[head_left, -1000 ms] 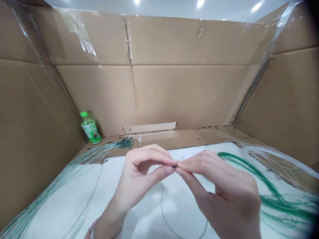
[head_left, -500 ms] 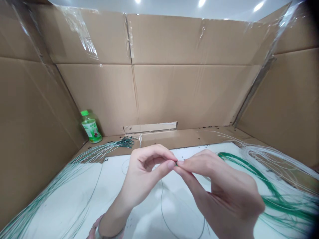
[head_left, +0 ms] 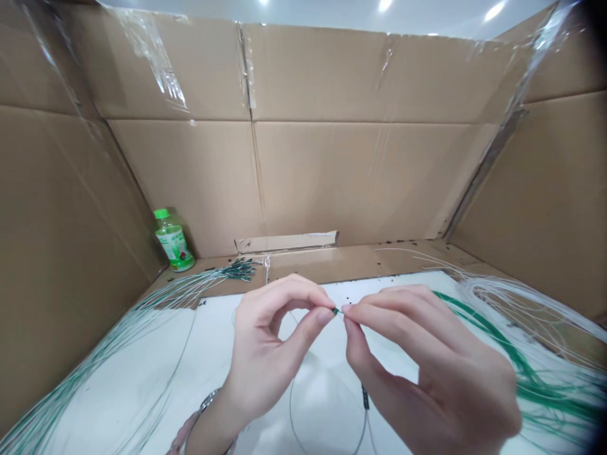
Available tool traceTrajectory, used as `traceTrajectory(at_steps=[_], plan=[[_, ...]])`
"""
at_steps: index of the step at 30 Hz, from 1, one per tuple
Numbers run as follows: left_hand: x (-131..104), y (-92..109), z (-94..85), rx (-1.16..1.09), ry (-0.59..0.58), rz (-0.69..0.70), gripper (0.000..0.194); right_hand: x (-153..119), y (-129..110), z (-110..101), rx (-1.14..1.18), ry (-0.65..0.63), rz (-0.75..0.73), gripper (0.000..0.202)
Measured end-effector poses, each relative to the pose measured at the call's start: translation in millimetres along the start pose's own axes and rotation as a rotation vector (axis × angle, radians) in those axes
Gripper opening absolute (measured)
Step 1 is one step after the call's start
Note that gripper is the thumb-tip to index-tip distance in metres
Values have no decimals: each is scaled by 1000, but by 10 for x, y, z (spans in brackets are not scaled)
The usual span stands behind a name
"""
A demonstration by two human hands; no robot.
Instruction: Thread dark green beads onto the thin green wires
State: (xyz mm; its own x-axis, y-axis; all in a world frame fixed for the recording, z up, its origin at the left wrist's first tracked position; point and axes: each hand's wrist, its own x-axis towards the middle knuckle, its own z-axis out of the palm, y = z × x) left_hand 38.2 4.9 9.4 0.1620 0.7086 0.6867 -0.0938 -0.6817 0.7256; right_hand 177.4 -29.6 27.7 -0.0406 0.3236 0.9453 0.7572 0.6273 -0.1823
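Wire (head_left: 340, 312) looks light, springy, slippery; best gripped beside its green tip (head_left: 336, 310). Left hand (head_left: 272, 344) fingertips clamp green tip; right hand (head_left: 441, 360) fingertips pinch wire.

Green-capped bottle (head_left: 174, 243); brown cardboard (head_left: 370, 170); white board (head_left: 123, 360); green strands (head_left: 526, 373).

Workshop-like bench | cardboard walls (head_left: 332, 177) | white work surface (head_left: 123, 360) | wire bundles (head_left: 521, 373)
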Motion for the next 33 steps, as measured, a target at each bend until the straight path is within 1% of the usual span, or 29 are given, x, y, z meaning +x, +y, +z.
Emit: traceTrajectory(at_steps=[9, 14, 20, 25, 29, 33], plan=[[-9, -43, -12, 113, -1, 92, 19, -17, 9, -17, -27, -23, 9, 14], [-13, -47, -5, 177, -3, 112, 19, 6, 10, -28, -28, -58, -17, 15], [3, -47, 12, 174, 10, 124, 14, 20, -1, -20, -12, -24, -11, 17], [5, -52, 7, 157, -2, 114, 16, -4, 4, -14, 10, -41, 7, 17], [-24, -70, -4, 132, -17, 106, 20, -16, 16, -12, 3, -24, 13, 16], [-37, -70, -5, 125, -13, 106, 18, -1, 10, -14, -5, -27, 11, 17]])
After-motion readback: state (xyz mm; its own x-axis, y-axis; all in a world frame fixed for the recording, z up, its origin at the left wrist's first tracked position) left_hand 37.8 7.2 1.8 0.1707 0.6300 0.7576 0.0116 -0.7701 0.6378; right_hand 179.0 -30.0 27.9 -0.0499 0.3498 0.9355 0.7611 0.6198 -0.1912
